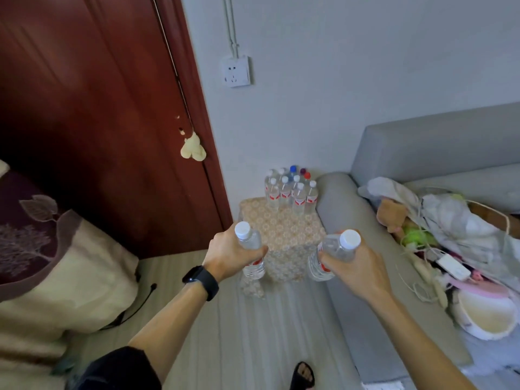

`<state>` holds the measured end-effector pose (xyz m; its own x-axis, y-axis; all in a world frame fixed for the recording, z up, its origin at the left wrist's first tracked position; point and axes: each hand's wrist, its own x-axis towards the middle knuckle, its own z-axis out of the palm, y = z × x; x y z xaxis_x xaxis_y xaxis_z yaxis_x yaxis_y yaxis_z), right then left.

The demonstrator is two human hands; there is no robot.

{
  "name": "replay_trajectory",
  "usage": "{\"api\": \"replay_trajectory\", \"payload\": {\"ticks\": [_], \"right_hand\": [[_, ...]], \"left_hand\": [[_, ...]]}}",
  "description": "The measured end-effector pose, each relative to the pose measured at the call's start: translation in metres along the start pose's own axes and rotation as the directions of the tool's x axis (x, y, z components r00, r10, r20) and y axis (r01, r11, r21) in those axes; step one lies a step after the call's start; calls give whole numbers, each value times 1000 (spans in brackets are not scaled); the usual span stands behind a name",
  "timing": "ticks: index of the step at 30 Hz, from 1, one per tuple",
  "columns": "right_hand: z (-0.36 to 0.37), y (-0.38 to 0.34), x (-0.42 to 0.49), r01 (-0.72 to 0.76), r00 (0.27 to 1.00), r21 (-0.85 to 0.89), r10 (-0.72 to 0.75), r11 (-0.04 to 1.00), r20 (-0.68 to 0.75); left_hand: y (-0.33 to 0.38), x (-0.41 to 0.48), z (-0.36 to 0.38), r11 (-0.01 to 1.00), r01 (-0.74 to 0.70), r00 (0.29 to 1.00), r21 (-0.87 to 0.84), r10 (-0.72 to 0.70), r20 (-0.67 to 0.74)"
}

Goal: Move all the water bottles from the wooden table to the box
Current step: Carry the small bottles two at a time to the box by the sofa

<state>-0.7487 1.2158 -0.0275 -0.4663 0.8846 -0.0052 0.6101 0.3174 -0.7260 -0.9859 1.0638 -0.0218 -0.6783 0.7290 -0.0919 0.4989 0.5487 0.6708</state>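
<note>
Nearest the camera, two bare forearms are seen stretched forward, a dark watch (pixel 201 282) strapped on the left wrist. Just beyond, a clear water bottle (pixel 251 250) is gripped by the left hand (pixel 229 250), fingers curled tight around its upper body below the white cap. On the other side, a second bottle (pixel 330 256) is held the same way by the right hand (pixel 356 267), fingers wrapped and pressed on the shoulder, the cap tipped slightly outward. Both bottles are carried in the air, above the pale floor (pixel 253 333) and just in front of a small table (pixel 284 235) draped in a flowered cloth; the wood is hidden by the cloth. Further back, a cluster of bottles (pixel 291 191) is left standing upright at the table's far end, packed close, most with white caps, a blue and a red one among them. A grey sofa (pixel 422 164) is set against the table's right side, a dark red door (pixel 98 108) at the left, a wall socket (pixel 236 71) above. No box can be seen.

Full bottles like these are judged fairly heavy, with thin walls that give under a squeeze and smooth plastic that may slip; a hold around the upper body or labelled waist looks surest. Plenty of work is judged to remain.
</note>
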Motion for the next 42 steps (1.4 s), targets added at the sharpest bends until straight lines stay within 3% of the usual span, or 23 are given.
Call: {"api": "replay_trajectory", "payload": {"ticks": [9, 17, 29, 42], "right_hand": [[42, 10, 155, -20, 989, -31, 24, 999, 145], [118, 28, 263, -106, 946, -18, 106, 994, 307], [211, 77, 370, -271, 827, -95, 282, 958, 486], [299, 156, 421, -427, 765, -56, 393, 903, 511]], "left_hand": [[-4, 125, 47, 986, 152, 988, -66, -151, 16], [-36, 245, 111, 974, 220, 957, -58, -204, 206], [-76, 368, 193, 904, 406, 863, -134, -331, 382], [-117, 416, 282, 868, 479, 841, -132, -410, 355]]}}
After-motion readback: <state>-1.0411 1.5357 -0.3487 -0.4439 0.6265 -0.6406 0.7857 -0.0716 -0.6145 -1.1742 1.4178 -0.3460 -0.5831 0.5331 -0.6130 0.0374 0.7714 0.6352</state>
